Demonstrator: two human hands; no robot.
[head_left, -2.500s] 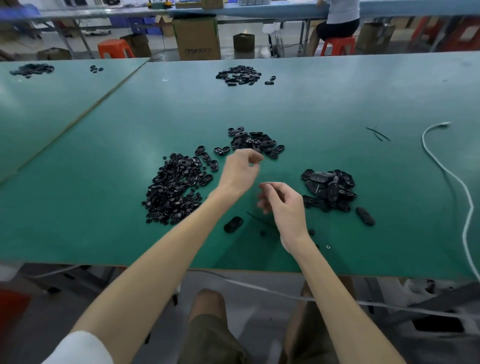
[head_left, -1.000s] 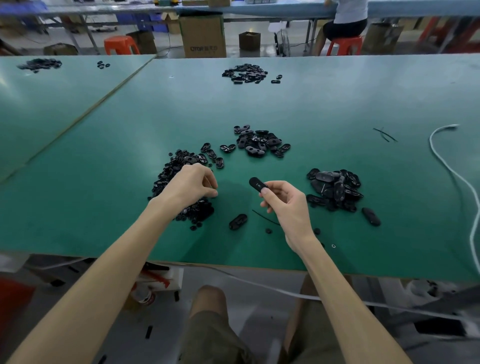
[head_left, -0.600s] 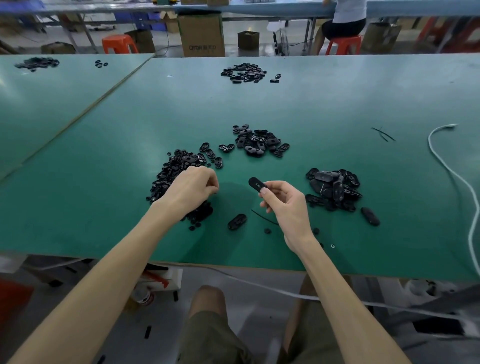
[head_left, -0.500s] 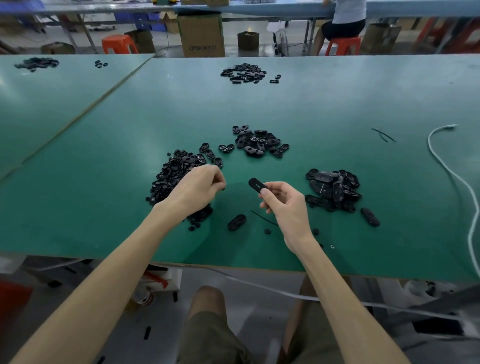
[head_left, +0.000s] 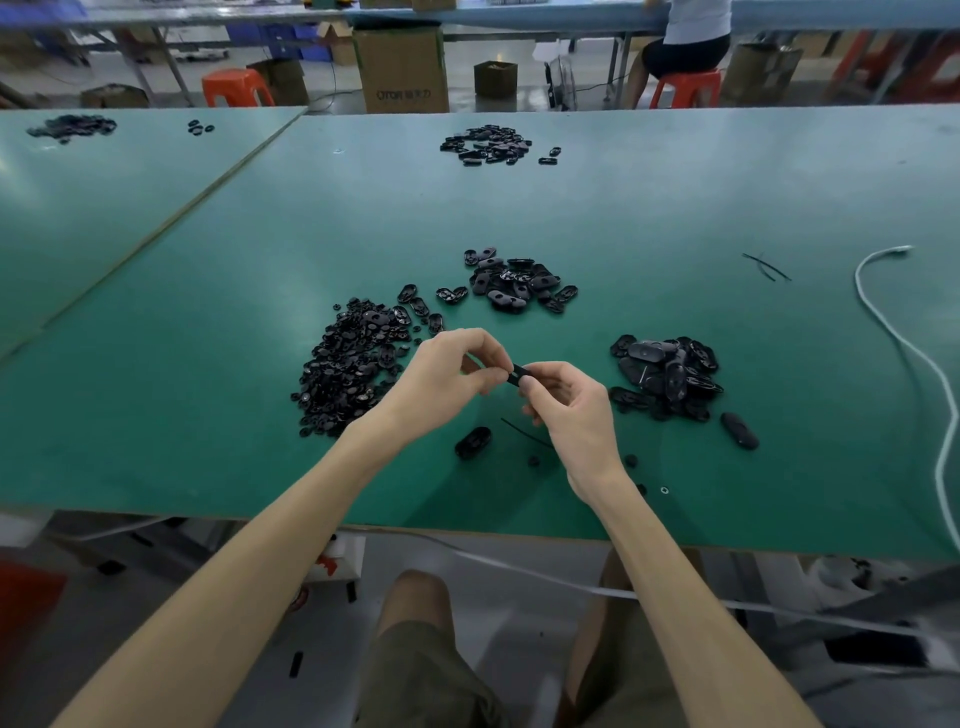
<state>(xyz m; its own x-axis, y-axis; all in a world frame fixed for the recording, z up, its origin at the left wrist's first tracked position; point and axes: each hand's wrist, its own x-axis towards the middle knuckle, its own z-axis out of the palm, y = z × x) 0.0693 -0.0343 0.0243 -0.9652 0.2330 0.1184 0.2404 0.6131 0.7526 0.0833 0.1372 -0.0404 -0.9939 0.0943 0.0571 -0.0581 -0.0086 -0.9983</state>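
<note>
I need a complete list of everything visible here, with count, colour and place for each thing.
Tables: two, green, side by side.
Parts piles: five, black; three round the hands, one far, one on the left table.
Loose oval pieces: two, black, near the hands.
Held oval piece: one, black, between both hands.
Cable: one, white, table's right side.
Cardboard boxes: several, brown, floor behind.
Stools: at least two, orange, behind.
Seated person: one, far right.
Left hand: fingers pinch the held piece's end.
Right hand: fingers pinch its other end.
</note>
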